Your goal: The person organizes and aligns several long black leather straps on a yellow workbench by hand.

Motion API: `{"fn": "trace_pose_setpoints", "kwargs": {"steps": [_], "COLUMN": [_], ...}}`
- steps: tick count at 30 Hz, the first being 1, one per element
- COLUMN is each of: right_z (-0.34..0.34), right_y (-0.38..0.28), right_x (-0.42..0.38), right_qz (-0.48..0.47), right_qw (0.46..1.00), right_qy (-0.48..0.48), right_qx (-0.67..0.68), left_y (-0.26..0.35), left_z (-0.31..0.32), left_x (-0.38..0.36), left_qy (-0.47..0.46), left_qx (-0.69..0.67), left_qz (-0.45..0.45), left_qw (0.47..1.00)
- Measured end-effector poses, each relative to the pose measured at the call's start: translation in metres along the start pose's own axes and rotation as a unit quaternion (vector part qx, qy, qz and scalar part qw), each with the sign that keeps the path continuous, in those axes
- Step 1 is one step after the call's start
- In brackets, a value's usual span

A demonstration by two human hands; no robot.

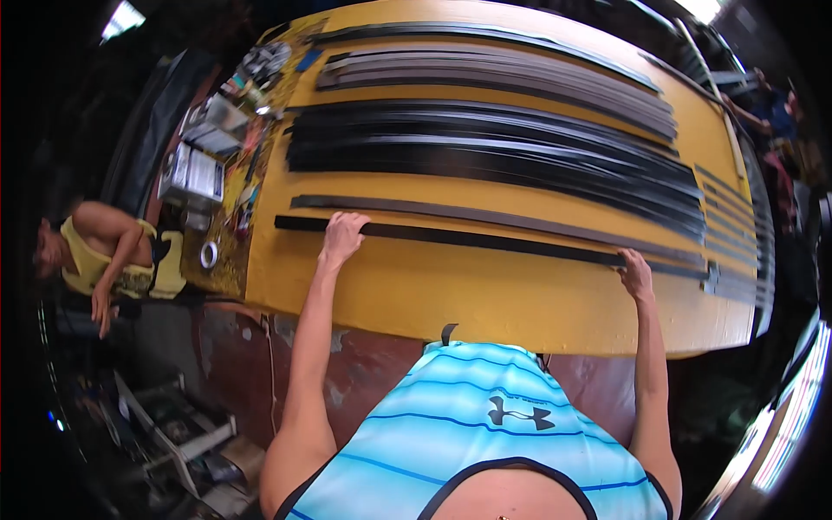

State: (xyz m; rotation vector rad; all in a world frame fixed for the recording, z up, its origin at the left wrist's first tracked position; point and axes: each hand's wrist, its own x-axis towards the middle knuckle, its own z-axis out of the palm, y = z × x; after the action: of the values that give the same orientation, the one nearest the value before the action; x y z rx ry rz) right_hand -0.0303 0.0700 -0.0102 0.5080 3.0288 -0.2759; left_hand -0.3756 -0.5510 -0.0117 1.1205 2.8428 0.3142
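Note:
A long, flat black strip [485, 243] lies across the near part of the yellow table [485, 299]. Toward its left end, my left hand [345, 232] has its fingers wrapped over the strip. My right hand [635, 273] grips the same strip near its right end, thumb and fingers at its edge. Just beyond runs a brownish-grey strip [485, 217], almost parallel to the black one. Farther back, a wide stack of glossy black strips [485, 156] spans the table.
Behind lie a bundle of brownish-grey strips [494, 74] and a dark strip [485, 33]. Metal cans [192, 176], a roll of tape [209, 254] and small tools crowd the left side. A person in a yellow top [104, 251] is at left; another person [780, 117] is at far right.

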Motion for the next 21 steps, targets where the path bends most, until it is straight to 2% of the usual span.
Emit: {"fn": "trace_pose_setpoints", "kwargs": {"steps": [6, 7, 10, 12, 14, 16, 17, 18, 19, 20, 21], "right_z": [-0.006, -0.007, -0.006, -0.002, -0.006, -0.007, -0.016, -0.013, -0.009, -0.004, 0.003], "right_y": [0.005, 0.003, 0.003, 0.007, 0.001, -0.009, -0.024, -0.032, -0.036, -0.04, -0.04], "right_x": [0.011, 0.013, 0.01, 0.008, 0.003, -0.004, -0.009, -0.015, -0.025, -0.036, -0.05], "right_qz": [0.002, -0.007, 0.017, -0.007, 0.031, -0.043, 0.003, 0.007, 0.037, 0.068, 0.088], "right_qw": [0.998, 0.998, 0.998, 0.999, 0.996, 0.997, 1.0, 1.0, 0.997, 0.988, 0.983], "right_qy": [-0.053, -0.053, -0.059, -0.041, -0.077, 0.018, 0.003, 0.004, 0.054, 0.105, 0.114], "right_qx": [-0.024, -0.028, -0.029, -0.031, -0.032, -0.055, -0.023, -0.022, 0.033, 0.087, 0.118], "left_y": [0.002, 0.001, -0.003, -0.004, -0.003, 0.0, 0.004, 0.009, 0.021, 0.038, 0.054], "left_z": [0.002, 0.008, 0.02, 0.024, 0.022, 0.022, 0.022, 0.021, 0.016, 0.007, 0.005], "left_x": [0.002, 0.0, 0.0, 0.003, 0.001, -0.001, -0.004, -0.008, -0.012, -0.018, -0.025], "left_qy": [0.019, 0.063, 0.082, 0.074, 0.07, 0.039, 0.035, 0.032, 0.031, 0.116, 0.2], "left_qx": [0.027, 0.02, -0.001, 0.0, -0.018, -0.01, 0.026, 0.062, 0.063, 0.033, 0.001], "left_qz": [-0.003, 0.008, 0.001, -0.002, -0.016, -0.03, -0.045, -0.06, -0.056, -0.082, -0.107], "left_qw": [0.999, 0.998, 0.997, 0.997, 0.997, 0.999, 0.998, 0.996, 0.996, 0.989, 0.974]}}
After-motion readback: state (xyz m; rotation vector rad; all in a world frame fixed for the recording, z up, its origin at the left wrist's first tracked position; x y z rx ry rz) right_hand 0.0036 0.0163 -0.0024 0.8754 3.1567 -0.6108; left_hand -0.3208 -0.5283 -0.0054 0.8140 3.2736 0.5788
